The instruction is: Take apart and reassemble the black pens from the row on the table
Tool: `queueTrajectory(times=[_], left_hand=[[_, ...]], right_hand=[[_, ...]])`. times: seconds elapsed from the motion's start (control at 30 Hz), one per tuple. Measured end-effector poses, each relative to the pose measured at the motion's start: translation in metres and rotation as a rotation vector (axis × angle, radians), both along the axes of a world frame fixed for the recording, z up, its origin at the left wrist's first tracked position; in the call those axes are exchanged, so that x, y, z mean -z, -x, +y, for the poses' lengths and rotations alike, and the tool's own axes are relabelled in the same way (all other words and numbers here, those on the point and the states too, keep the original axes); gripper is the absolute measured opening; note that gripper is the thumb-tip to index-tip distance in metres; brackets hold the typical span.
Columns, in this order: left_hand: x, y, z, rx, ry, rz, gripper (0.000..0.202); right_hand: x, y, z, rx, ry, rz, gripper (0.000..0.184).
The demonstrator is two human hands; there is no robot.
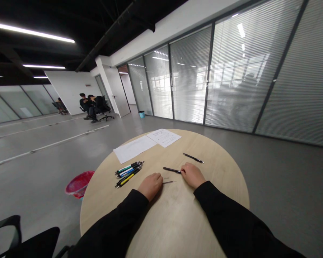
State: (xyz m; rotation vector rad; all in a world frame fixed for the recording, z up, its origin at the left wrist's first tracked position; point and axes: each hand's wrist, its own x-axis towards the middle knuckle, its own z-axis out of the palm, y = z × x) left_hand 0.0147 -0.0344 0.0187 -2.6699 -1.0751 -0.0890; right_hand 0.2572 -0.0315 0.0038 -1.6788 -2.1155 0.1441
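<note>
Where the right hand [193, 175] rests, a black pen [171, 170] touches it.

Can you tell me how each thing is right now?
Left hand, resting on the round table, empty.
Right hand, resting, touching a black pen.
Second black pen, lying alone.
Bunch of pens, lying together.
Printed paper, lying flat.
White sheet, lying flat.
Door, standing open.

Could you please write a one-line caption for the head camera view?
The left hand and right hand rest on a round table by a black pen, near loose pens and papers.
</note>
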Motion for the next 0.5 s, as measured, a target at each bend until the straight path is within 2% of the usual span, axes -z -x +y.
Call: queueTrajectory(times=[0.17,0.33,0.5], left_hand=[[0.0009,0.0000,-0.0009,0.029,-0.012,-0.100,0.019],[-0.0036,-0.0013,-0.0062,0.057,0.038,-0.179,0.018],[-0.0021,0.0001,-0.0053,0.083,0.054,-0.308,0.020]], right_hand=[[0.0024,-0.0004,-0.0003,0.002,-0.007,0.001,0.023],[0.0061,-0.0031,0.0008,-0.017,-0.018,-0.001,0.017],[0.0094,-0.0042,0.0009,0.002,-0.040,0.015,0.013]])
